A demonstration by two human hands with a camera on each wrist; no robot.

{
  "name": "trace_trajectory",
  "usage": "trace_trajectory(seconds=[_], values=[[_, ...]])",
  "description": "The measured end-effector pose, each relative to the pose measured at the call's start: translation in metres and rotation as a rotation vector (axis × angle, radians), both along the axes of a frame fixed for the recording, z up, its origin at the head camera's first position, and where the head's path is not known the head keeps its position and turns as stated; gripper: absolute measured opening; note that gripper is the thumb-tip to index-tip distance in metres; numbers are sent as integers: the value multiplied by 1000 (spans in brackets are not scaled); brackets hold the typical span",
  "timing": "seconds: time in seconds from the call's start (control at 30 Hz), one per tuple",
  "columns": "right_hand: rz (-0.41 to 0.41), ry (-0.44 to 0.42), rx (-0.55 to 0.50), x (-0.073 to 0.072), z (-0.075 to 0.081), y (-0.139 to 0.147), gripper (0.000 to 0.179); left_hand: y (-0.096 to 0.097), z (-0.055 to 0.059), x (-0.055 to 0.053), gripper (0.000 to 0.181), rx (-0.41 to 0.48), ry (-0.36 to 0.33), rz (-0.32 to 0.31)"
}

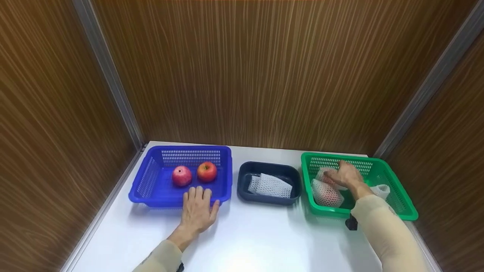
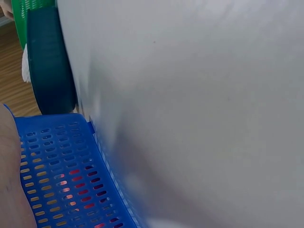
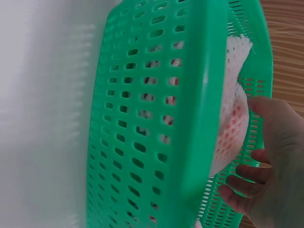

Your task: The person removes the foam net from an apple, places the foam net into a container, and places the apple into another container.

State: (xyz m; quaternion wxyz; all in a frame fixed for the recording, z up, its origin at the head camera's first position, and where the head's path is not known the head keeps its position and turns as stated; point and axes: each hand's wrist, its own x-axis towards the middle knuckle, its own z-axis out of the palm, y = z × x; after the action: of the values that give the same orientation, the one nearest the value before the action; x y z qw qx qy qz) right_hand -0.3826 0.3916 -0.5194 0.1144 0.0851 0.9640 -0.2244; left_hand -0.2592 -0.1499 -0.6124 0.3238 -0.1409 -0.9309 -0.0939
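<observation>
Sleeves (image 1: 387,234) foremost, left hand (image 1: 197,209) (fingers straight) at blue basket (image 1: 159,203), right hand (image 1: 347,176), fingers apart, beside netted fruit (image 1: 327,195)

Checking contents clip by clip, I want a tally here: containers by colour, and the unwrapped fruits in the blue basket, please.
Blue basket: 1
Green basket: 1
Dark container: 1
Unwrapped red fruits: 2
Total: 5
</observation>
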Motion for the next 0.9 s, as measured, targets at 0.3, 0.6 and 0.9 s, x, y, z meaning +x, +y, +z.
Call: trace_trajectory(seconds=[0.3, 0.6, 0.9], values=[[-21, -36, -36, 3, -5, -2, 116, 2, 1, 1, 38, 0, -52, 5], [-4, -156, -88, -7, -18, 4, 120, 2, 2, 1, 37, 11, -62, 4], [0, -152, -99, -12, -24, 2, 114, 0, -1, -1, 36, 17, 7, 0]])
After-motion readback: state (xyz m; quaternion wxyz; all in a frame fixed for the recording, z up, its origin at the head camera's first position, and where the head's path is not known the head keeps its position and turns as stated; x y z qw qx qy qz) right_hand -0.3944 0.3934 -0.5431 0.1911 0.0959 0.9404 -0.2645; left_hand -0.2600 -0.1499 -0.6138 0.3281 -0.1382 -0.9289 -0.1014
